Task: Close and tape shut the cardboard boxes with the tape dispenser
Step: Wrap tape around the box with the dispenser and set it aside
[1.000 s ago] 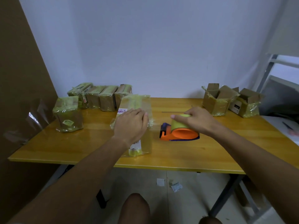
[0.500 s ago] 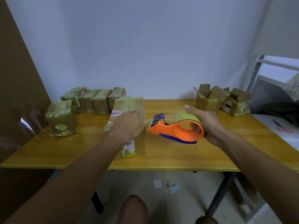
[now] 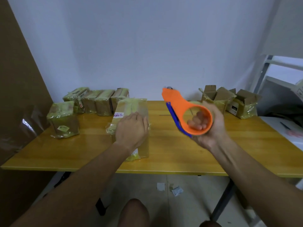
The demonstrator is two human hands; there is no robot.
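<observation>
**Dispenser up, box pinned**

Left hand (image 3: 131, 128) lies flat on the taped box (image 3: 132, 108) at the middle of the table (image 3: 164, 154), fingers straight and together. Right hand (image 3: 211, 128) holds the orange tape dispenser (image 3: 182, 107) in the air right of the box, fingers curled through its ring.

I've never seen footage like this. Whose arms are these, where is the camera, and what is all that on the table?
No robot here: a person wears a wide-angle camera on the head, looking down at their own arms. The left hand lies flat on a taped cardboard box in the middle of the wooden table. The right hand holds an orange tape dispenser lifted above the table, fingers inside its roll. At far left sit several taped boxes; at far right stand two open boxes awaiting tape. Paper scraps lie on the floor.
</observation>
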